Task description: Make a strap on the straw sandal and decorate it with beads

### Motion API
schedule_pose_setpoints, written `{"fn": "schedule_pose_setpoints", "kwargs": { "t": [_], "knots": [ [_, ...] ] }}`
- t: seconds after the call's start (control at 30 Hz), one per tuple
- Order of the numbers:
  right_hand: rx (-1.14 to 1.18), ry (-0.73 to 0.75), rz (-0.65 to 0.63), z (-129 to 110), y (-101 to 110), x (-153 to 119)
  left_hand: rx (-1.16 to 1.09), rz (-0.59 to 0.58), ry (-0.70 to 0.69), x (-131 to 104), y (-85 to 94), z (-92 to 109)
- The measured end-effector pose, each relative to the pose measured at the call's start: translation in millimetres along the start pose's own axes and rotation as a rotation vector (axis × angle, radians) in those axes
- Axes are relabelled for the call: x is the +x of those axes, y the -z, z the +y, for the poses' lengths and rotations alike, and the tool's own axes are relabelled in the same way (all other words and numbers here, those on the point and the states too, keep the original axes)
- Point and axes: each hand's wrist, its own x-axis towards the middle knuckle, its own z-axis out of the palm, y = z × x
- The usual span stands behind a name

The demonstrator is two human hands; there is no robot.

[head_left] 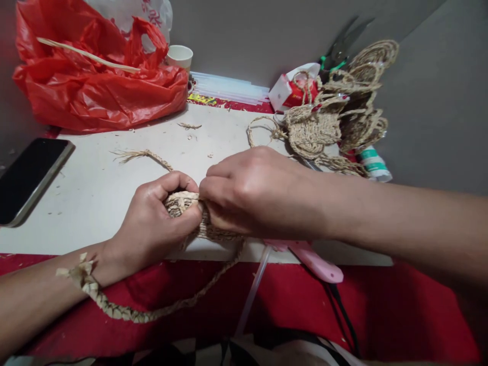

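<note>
Left hand closed around a small, tan woven-straw piece, thumb on its near face, index finger bent over the top edge. Piece held above a pale, flat work board, near its front edge. Right hand against the piece's right side, fingers folded in; tips hidden, cannot tell what they grip. Thick, tan braided straw cord loops below both hands, its knotted end at the left wrist. Pink plastic handle beneath the right forearm.
</note>
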Motion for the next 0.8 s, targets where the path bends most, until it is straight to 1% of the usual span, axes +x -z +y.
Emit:
{"fn": "schedule_pose_setpoints", "kwargs": {
  "t": [0.1,0.2,0.3,0.37,0.43,0.5,0.6,0.7,0.8],
  "knots": [
    [0.311,-0.062,-0.003,10,0,-1,-0.067,-0.018,0.042,-2,0.4,0],
    [0.622,-0.127,-0.068,21,-2,-4,-0.105,-0.032,0.105,-1,1.8,0],
    [0.798,-0.183,-0.116,26,-3,-7,-0.124,-0.045,0.141,1,3.0,0],
    [0.796,-0.19,-0.101,26,-5,-9,-0.138,-0.049,0.145,2,3.5,1],
    [0.714,-0.161,-0.057,25,-7,-11,-0.148,-0.053,0.141,2,3.7,1],
    [0.598,-0.098,-0.013,24,-9,-11,-0.154,-0.056,0.134,2,3.6,2],
    [0.445,0.012,-0.002,21,-9,-9,-0.157,-0.066,0.136,1,2.6,3],
    [0.327,0.053,-0.084,16,-1,-5,-0.153,-0.1,0.172,1,1.1,3],
    [0.298,0.007,-0.239,11,8,0,-0.156,-0.136,0.2,1,0.1,2]
  ]
}}
